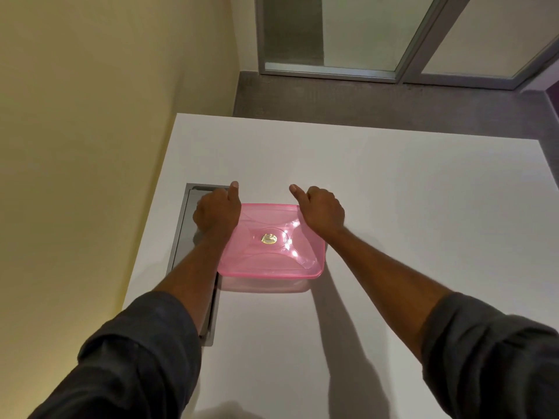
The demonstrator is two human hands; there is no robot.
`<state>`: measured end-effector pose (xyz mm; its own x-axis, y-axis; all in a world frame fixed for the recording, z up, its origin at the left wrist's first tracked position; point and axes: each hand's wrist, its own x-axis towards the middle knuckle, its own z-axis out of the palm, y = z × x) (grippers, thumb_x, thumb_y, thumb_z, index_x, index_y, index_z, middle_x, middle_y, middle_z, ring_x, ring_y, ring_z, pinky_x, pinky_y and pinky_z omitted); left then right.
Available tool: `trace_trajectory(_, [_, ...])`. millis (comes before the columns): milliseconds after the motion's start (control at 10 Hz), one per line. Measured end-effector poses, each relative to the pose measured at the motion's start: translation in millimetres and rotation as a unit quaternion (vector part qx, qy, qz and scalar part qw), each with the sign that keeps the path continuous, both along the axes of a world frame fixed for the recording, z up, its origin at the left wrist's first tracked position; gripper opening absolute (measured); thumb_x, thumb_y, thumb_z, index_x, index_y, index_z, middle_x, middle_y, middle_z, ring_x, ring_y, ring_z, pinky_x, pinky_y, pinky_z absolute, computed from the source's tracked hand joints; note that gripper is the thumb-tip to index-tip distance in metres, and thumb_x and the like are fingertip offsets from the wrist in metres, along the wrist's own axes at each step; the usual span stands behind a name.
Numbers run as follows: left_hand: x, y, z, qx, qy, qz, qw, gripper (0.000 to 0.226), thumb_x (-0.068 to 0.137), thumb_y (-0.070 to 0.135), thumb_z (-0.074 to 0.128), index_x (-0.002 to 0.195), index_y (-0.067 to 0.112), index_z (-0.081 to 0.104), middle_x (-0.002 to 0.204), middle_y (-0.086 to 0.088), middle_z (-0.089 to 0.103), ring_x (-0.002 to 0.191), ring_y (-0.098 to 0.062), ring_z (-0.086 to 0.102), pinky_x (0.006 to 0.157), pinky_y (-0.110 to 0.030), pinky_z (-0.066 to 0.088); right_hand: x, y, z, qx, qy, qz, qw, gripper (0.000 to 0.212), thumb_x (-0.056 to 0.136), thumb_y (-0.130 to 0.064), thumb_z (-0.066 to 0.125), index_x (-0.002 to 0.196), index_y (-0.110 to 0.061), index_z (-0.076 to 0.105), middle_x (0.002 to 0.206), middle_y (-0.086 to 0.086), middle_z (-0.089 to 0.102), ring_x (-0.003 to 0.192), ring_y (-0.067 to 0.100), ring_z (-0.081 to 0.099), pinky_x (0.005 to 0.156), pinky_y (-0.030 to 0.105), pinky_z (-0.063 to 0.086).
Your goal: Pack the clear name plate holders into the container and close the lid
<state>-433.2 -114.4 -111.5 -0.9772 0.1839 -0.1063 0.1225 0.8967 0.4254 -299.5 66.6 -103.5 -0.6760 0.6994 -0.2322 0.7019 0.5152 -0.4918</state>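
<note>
A clear container (266, 286) with a translucent pink lid (272, 246) sits on the white table (393, 192). The lid lies flat on top of it and has a small gold sticker at its centre. My left hand (216, 211) grips the container's far left corner, fingers curled down its side, thumb pointing away. My right hand (322, 211) grips the far right corner the same way. No name plate holders can be made out; what is inside is hidden by the pink lid.
A grey recessed metal panel (184, 243) is set into the table just left of the container, under my left forearm. A yellow wall runs along the left. Beyond the table's far edge are grey floor and glass doors (363, 34).
</note>
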Motion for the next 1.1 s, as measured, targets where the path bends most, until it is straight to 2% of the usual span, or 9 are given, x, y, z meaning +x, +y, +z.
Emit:
trace_trajectory(200, [-9.4,-0.4,-13.8,0.017,-0.054,-0.018,0.998,0.068,0.111,0.048,0.027,0.104,0.002,0.077,0.107,-0.023,0.076,0.105,-0.045,0.07,0.086,-0.044,0.051,-9.4,13.0,-19.9,-0.07,-0.042,-0.01,0.997,0.055,0.106,-0.054,0.039,0.065,-0.02,0.053,0.073,0.001,0.059,0.089,0.037,0.065,0.078,0.037,0.044])
trace_trajectory(400, [-11.9,-2.3,-15.8,0.045,-0.044,-0.029,0.998,0.066,0.114,0.042,0.03,0.097,-0.003,0.075,0.102,-0.025,0.077,0.104,-0.047,0.069,0.091,-0.05,0.056,-14.1,14.4,-21.9,-0.082,-0.047,-0.026,0.995,0.056,0.108,-0.046,0.041,0.082,-0.004,0.067,0.067,0.0,0.053,0.087,0.039,0.065,0.075,0.035,0.043])
trace_trajectory(500, [-9.4,-2.3,-16.7,0.059,-0.029,-0.023,0.998,0.065,0.113,0.043,0.031,0.092,-0.001,0.075,0.093,-0.021,0.077,0.096,-0.045,0.071,0.081,-0.043,0.053,-13.0,13.3,-20.6,-0.086,-0.044,-0.034,0.995,0.055,0.106,-0.049,0.042,0.078,-0.008,0.066,0.071,0.002,0.057,0.09,0.039,0.067,0.076,0.036,0.045])
trace_trajectory(600, [-3.0,-4.0,-8.6,0.056,0.005,-0.024,0.998,0.065,0.113,0.045,0.032,0.083,0.003,0.072,0.079,-0.013,0.072,0.083,-0.04,0.072,0.071,-0.038,0.05,-7.3,9.6,-10.0,-0.082,-0.035,-0.023,0.996,0.058,0.103,-0.064,0.04,0.07,-0.019,0.052,0.085,0.005,0.067,0.088,0.034,0.065,0.08,0.04,0.05])
trace_trajectory(700, [1.2,-5.1,-0.3,0.003,0.04,-0.058,0.997,0.064,0.112,0.048,0.03,0.091,0.003,0.072,0.088,-0.016,0.074,0.091,-0.04,0.072,0.077,-0.045,0.056,2.9,10.3,-0.8,-0.084,-0.009,0.002,0.996,0.059,0.101,-0.073,0.04,0.08,-0.02,0.056,0.093,0.004,0.068,0.09,0.031,0.065,0.081,0.04,0.051])
trace_trajectory(800, [7.4,-1.6,12.9,-0.095,0.096,-0.125,0.983,0.062,0.11,0.053,0.033,0.122,0.002,0.067,0.125,-0.02,0.071,0.129,-0.04,0.06,0.112,-0.054,0.044,28.0,18.0,16.0,-0.059,0.011,0.035,0.998,0.07,0.099,-0.073,0.047,0.128,-0.012,0.063,0.131,0.008,0.068,0.118,0.03,0.065,0.099,0.047,0.053])
trace_trajectory(900, [18.9,8.0,34.5,-0.093,0.113,-0.169,0.975,0.063,0.11,0.051,0.038,0.145,0.001,0.056,0.154,-0.023,0.054,0.153,-0.041,0.039,0.128,-0.054,0.022,50.0,30.7,34.0,0.017,0.019,0.074,0.997,0.074,0.1,-0.069,0.051,0.136,-0.005,0.057,0.139,0.013,0.064,0.125,0.034,0.061,0.103,0.05,0.05])
trace_trajectory(1000, [36.9,30.0,70.0,-0.055,0.125,-0.228,0.964,0.069,0.111,0.05,0.035,0.162,0.003,0.035,0.171,-0.02,0.03,0.163,-0.037,0.019,0.134,-0.05,0.012,75.9,56.7,68.6,0.127,-0.004,0.117,0.985,0.087,0.101,-0.067,0.05,0.158,-0.002,0.038,0.164,0.019,0.042,0.153,0.037,0.037,0.122,0.05,0.035])
trace_trajectory(1100, [51.5,42.7,92.9,-0.043,0.144,-0.264,0.953,0.07,0.11,0.049,0.035,0.164,0.005,0.029,0.174,-0.016,0.023,0.164,-0.036,0.014,0.135,-0.05,0.012,93.8,76.4,91.3,0.178,-0.019,0.12,0.977,0.093,0.102,-0.069,0.045,0.166,-0.005,0.024,0.175,0.015,0.022,0.164,0.035,0.016,0.131,0.051,0.02])
